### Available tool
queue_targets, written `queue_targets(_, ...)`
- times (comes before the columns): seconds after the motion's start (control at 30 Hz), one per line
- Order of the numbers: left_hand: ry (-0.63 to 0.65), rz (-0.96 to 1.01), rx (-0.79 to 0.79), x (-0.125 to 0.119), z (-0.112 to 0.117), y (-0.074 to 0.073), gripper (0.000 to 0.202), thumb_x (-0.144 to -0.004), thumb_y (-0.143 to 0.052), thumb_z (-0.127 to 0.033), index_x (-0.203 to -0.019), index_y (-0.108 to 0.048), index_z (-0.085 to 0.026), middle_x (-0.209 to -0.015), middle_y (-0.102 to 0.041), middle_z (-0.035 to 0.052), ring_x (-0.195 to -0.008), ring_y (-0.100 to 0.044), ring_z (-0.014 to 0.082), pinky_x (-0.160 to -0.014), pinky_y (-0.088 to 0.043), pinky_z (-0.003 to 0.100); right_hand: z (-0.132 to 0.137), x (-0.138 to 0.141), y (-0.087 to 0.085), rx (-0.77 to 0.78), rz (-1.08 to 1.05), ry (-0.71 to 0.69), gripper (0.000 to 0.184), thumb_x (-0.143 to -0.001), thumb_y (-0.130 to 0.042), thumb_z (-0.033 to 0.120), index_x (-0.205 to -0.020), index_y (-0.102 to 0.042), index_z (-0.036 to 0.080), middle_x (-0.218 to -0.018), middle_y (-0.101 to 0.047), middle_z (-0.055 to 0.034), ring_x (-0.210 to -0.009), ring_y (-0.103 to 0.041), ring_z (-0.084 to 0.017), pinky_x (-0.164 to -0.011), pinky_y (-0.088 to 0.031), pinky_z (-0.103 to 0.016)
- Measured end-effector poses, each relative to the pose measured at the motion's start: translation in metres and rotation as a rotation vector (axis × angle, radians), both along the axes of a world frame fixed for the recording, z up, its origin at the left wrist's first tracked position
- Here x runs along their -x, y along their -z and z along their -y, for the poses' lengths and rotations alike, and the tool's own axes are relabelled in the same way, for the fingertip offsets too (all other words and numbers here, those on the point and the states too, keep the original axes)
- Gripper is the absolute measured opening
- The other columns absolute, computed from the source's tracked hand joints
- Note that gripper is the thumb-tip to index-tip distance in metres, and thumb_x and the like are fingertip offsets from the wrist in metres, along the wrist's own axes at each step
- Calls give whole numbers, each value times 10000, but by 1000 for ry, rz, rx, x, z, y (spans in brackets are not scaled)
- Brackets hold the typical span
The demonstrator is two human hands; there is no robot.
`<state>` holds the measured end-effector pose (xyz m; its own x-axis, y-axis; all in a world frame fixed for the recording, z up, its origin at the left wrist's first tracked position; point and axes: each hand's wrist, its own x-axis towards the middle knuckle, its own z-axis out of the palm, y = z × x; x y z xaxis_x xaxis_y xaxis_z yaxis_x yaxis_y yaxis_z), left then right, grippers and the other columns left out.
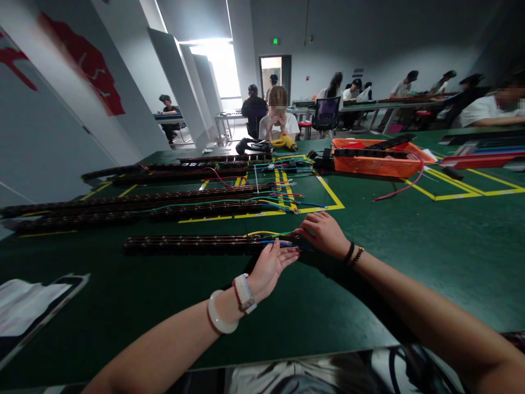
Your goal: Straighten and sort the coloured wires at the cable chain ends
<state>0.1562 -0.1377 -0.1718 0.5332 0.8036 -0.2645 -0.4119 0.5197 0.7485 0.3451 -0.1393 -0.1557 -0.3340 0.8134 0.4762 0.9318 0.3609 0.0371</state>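
Observation:
A long dark strip (pixel 192 244) with small bright studs lies across the green table in front of me. Coloured wires (pixel 273 237), yellow, blue, green and red, come out of its right end. My left hand (pixel 268 268) is stretched out flat with its fingers straight, its fingertips touching the wires at that end. My right hand (pixel 324 232) rests palm down on the same wire ends, fingers curled over them. The left wrist carries a white bangle and a watch. The right wrist has dark bracelets.
Several more long dark strips (pixel 135 205) with wires lie farther back, by yellow floor-tape lines. An orange basket (pixel 375 158) stands at the back right, a yellow tool (pixel 285 143) near a seated person opposite. Papers (pixel 28 303) lie at the near left. Other people work at distant tables.

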Motion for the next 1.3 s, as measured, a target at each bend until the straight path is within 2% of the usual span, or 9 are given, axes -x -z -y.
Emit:
queue_targets(0.17, 9, 4, -10, 2, 0, 0, 264, -902, -454, -316, -799, -572, -103, -791, -656, 113, -773, -642, 187, -874, -471, 419, -2, -1, 6, 161, 56, -141, 332, -907, -470, 414, -715, -612, 182, -726, -611, -30, -700, -512, -144, -696, -279, -287)
queue_targets(0.23, 25, 1, -10, 3, 0, 1, 285, -895, -467, -332, -795, -589, -95, -785, -652, 110, -757, -632, 178, -833, -483, 383, -3, 2, 11, 194, 53, -137, 305, -909, -468, 393, -743, -621, 188, -731, -627, -25, -702, -522, -143, -696, -270, -292)
queue_targets(0.47, 26, -38, -1, 5, 0, -1, 258, -892, -480, -316, -842, -605, -96, -703, -612, 67, -649, -590, 132, -661, -479, 276, -10, 12, 19, 125, 74, 16, 310, -913, -443, 345, -738, -650, 193, -710, -638, -47, -724, -508, -171, -724, -250, -330)
queue_targets(0.83, 31, -49, 14, 5, 1, -3, 191, -892, -484, -265, -828, -576, -111, -724, -611, 63, -657, -586, 128, -678, -478, 282, -3, 7, 12, 104, 145, -152, 255, -917, -447, 364, -917, -629, 184, -781, -624, -47, -737, -505, -164, -739, -278, -302)
queue_targets(1.0, 33, -65, 10, 5, 1, -3, 207, -896, -477, -270, -843, -592, -106, -716, -606, 56, -644, -577, 118, -653, -465, 261, 2, 0, 0, 56, 80, -128, 338, -941, -376, 388, -820, -613, 181, -741, -598, -48, -714, -490, -159, -736, -276, -305)
queue_targets(1.07, 26, -68, 7, 5, 1, -2, 204, -896, -477, -274, -842, -588, -111, -706, -601, 47, -635, -571, 113, -637, -458, 250, 6, -3, -7, 47, 83, -183, 376, -940, -360, 408, -756, -596, 180, -700, -578, -43, -692, -472, -155, -725, -277, -308)
queue_targets(1.2, 17, -59, 4, 3, 0, 1, 184, -896, -480, -276, -841, -568, -124, -688, -591, 30, -622, -565, 104, -626, -452, 235, 16, 1, -12, 57, 193, -433, 434, -912, -373, 489, -663, -564, 189, -629, -545, -29, -634, -426, -149, -682, -263, -319)
queue_targets(1.3, 9, -38, 7, 3, 0, 1, 163, -895, -484, -256, -826, -559, -129, -679, -580, 19, -618, -558, 96, -630, -452, 227, 20, 9, -10, 52, 236, -468, 440, -890, -389, 524, -654, -558, 194, -618, -552, -26, -616, -416, -147, -657, -247, -327)
